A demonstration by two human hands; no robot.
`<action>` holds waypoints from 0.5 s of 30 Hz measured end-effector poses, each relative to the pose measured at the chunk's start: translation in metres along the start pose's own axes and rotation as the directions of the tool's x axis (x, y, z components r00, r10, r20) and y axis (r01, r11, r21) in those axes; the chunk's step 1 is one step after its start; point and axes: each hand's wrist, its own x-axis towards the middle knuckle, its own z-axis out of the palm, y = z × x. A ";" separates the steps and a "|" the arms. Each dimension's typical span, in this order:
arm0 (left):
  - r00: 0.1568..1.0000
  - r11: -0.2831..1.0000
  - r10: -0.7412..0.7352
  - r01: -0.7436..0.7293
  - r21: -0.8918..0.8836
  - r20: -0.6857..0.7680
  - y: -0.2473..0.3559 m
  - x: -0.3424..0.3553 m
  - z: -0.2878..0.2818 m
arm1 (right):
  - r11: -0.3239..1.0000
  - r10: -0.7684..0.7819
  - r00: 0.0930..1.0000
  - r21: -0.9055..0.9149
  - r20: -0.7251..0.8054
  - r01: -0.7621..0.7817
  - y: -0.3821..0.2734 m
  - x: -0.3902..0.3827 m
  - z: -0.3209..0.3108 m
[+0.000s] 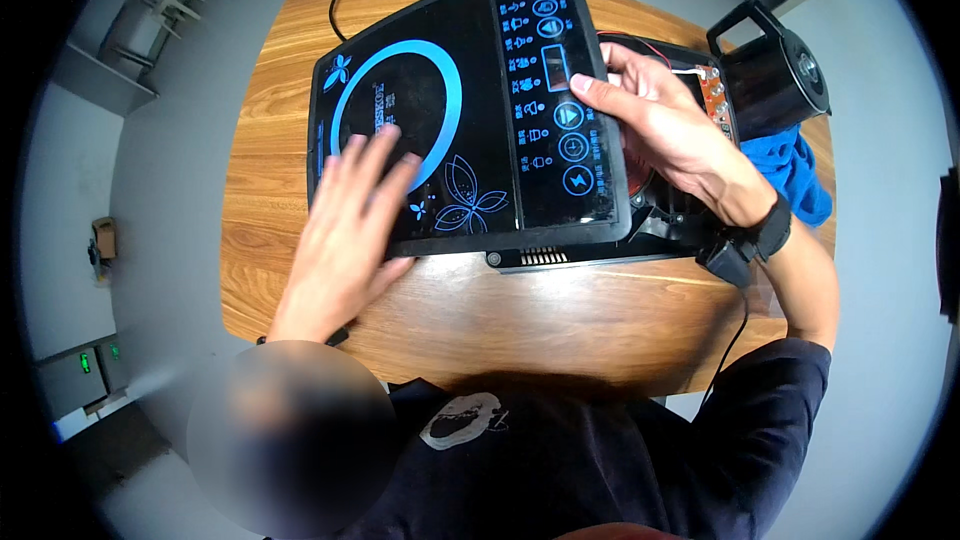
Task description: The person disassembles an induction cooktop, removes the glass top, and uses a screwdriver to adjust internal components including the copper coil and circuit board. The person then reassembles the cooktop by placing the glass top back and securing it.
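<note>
Black cooktop panel (478, 120) above an open base (672, 230)
Right hand (668, 125) pinches its edge, probably to hold it clear of the base under that hand; left hand (342, 232), fingers spread, rests at its near side (likely for steadiness).

The dark short-sleeved shirt (590, 455) bears a pale print (460, 422); a black strap (774, 228) rings the right wrist (745, 198).
</note>
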 end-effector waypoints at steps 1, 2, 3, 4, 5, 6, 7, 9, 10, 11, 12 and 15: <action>0.997 0.997 -0.080 0.080 0.002 -0.015 -0.009 -0.005 0.002 | 0.999 -0.047 0.998 -0.003 -0.047 0.047 -0.003 -0.004 0.005; 0.989 0.989 -0.139 0.136 -0.055 -0.059 -0.013 -0.014 -0.002 | 0.999 -0.038 0.998 0.023 -0.050 0.039 -0.009 -0.008 0.010; 0.978 0.977 -0.191 0.181 -0.114 -0.083 -0.020 -0.021 -0.004 | 0.998 -0.039 0.995 0.046 -0.086 0.043 -0.016 -0.014 0.012; 0.965 0.959 -0.244 0.224 -0.174 -0.102 -0.028 -0.027 -0.005 | 0.997 -0.039 0.992 0.068 -0.123 0.048 -0.018 -0.020 0.011; 0.946 0.915 -0.316 0.284 -0.287 -0.073 -0.032 -0.029 -0.012 | 0.995 -0.069 0.992 0.061 -0.105 0.076 -0.014 -0.025 -0.004; 0.947 0.938 -0.299 0.270 -0.216 -0.115 -0.038 -0.033 -0.014 | 0.992 -0.096 0.993 0.070 -0.067 0.100 -0.016 -0.031 -0.016; 0.950 0.932 -0.289 0.252 -0.260 -0.116 -0.049 -0.035 -0.015 | 0.991 -0.117 0.985 0.046 -0.124 0.123 -0.020 -0.043 -0.019; 0.961 0.863 -0.253 0.172 -0.475 -0.114 -0.067 -0.036 -0.008 | 0.986 -0.164 0.967 -0.011 -0.196 0.165 -0.030 -0.069 -0.026; 0.958 0.780 -0.284 0.218 -0.587 -0.023 -0.067 -0.034 -0.008 | 0.982 -0.191 0.958 -0.036 -0.213 0.188 -0.032 -0.081 -0.034; 0.949 0.684 -0.307 0.269 -0.678 0.067 -0.068 -0.030 -0.008 | 0.979 -0.201 0.933 -0.085 -0.297 0.184 -0.029 -0.097 -0.045; 0.939 0.569 -0.301 0.317 -0.759 0.166 -0.065 -0.025 -0.010 | 0.980 -0.201 0.921 -0.066 -0.334 0.190 -0.028 -0.106 -0.054; 0.930 0.499 0.018 0.310 -0.809 0.367 -0.071 0.000 -0.001 | 0.976 -0.211 0.820 -0.066 -0.532 0.209 -0.021 -0.143 -0.081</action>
